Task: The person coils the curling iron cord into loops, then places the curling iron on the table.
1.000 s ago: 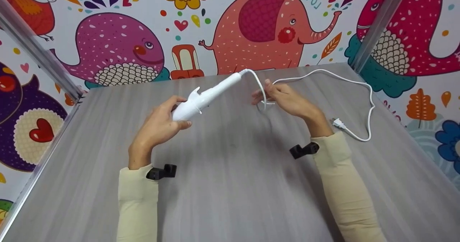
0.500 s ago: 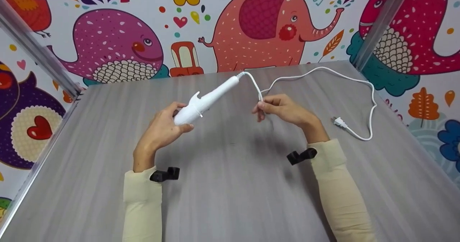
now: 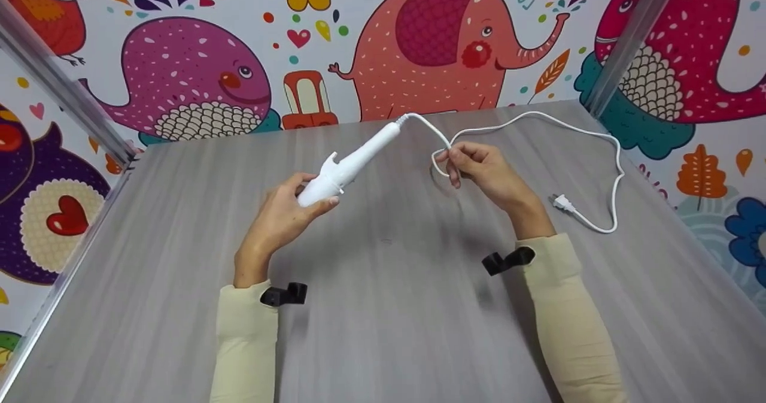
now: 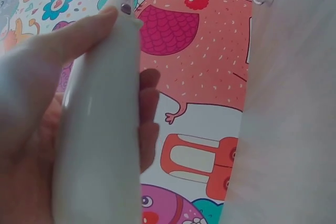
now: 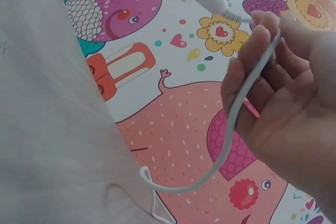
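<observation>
A white curling iron [image 3: 362,158] slants up to the right above the table in the head view, its cord end farthest from me. My left hand [image 3: 280,214] grips its thick lower end, fingers wrapped round the barrel [image 4: 102,124] in the left wrist view. A small lever [image 3: 328,162] sticks up from its body. My right hand [image 3: 491,175] pinches the white cord [image 3: 426,124] between thumb and forefinger, a short way from the handle. In the right wrist view the cord [image 5: 231,124] runs across the curled fingers and down toward the table.
The rest of the cord loops over the back right of the grey table [image 3: 383,307], ending in a two-pin plug [image 3: 564,203] near my right wrist. Cartoon-printed walls [image 3: 311,50] stand behind and at both sides, with metal posts [image 3: 628,50] at the corners.
My right hand, loosely open by the cord at first, now pinches it and has shifted slightly right and away. My left hand has moved a little right with the curling iron.
</observation>
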Motion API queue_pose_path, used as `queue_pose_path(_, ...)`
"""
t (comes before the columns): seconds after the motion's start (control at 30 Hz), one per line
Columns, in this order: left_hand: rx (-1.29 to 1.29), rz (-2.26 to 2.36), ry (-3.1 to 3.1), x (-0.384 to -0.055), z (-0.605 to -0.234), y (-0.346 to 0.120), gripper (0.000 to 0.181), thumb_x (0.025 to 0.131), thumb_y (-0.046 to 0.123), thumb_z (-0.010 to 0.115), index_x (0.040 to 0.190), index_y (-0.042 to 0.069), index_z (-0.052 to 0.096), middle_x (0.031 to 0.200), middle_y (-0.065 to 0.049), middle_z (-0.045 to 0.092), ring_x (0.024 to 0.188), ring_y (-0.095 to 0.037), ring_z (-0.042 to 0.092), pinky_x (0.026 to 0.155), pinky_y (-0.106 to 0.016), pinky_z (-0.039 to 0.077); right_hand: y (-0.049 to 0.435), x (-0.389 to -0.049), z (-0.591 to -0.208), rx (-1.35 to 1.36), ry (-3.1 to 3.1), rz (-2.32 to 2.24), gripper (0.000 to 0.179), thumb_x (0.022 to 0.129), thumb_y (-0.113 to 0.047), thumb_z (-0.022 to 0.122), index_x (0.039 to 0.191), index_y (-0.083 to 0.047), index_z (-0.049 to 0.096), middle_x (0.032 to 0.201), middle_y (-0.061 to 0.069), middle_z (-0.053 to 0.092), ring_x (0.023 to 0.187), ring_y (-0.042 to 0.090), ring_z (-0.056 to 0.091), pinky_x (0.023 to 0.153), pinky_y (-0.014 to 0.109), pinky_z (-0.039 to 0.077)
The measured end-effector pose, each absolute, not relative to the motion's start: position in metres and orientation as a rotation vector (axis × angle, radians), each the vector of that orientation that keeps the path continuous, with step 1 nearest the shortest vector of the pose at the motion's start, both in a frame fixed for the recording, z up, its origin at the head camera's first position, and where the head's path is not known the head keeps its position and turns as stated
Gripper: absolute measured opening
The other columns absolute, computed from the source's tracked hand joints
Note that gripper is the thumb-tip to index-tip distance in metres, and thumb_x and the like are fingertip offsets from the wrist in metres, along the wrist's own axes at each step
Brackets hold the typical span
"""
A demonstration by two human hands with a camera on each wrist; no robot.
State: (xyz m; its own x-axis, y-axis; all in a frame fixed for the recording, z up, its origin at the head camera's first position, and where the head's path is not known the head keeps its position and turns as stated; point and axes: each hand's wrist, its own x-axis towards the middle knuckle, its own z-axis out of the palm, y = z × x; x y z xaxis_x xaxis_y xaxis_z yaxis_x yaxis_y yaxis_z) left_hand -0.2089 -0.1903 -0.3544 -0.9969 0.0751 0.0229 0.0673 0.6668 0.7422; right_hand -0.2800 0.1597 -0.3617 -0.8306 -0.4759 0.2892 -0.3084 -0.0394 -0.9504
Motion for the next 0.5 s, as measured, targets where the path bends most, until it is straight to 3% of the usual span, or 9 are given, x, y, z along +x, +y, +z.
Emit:
queue_pose_path(0.33, 0.097, 1.116, 2.897, -0.201, -0.368, -0.177, 0.067, 0.093, 0.051, 0.066, 0.142, 0.011, 0.047, 0.131, -0.014, 0.063, 0.106, -0.029, 0.060, 0.087, -0.046, 0.049, 0.155, -0.280, -0.362, -0.908, 2.069, -1.905, 0.025, 0.102, -0.017, 0.057, 0.108, 0.004, 0.069, 0.074, 0.001, 0.062, 0.066, 0.015, 0.058, 0.066, 0.025, 0.051)
queue_pose_path(0.5, 0.148, 1.017, 3.017, -0.194, -0.372, -0.163, 0.064, 0.096, 0.051, 0.062, 0.143, 0.011, 0.045, 0.125, -0.015, 0.066, 0.099, -0.029, 0.065, 0.082, -0.047, 0.053, 0.154, -0.279, -0.367, -1.025, 1.946, -1.899, 0.023, 0.103, -0.019, 0.055, 0.106, -0.007, 0.074, 0.072, 0.000, 0.059, 0.065, 0.014, 0.055, 0.064, 0.025, 0.047)
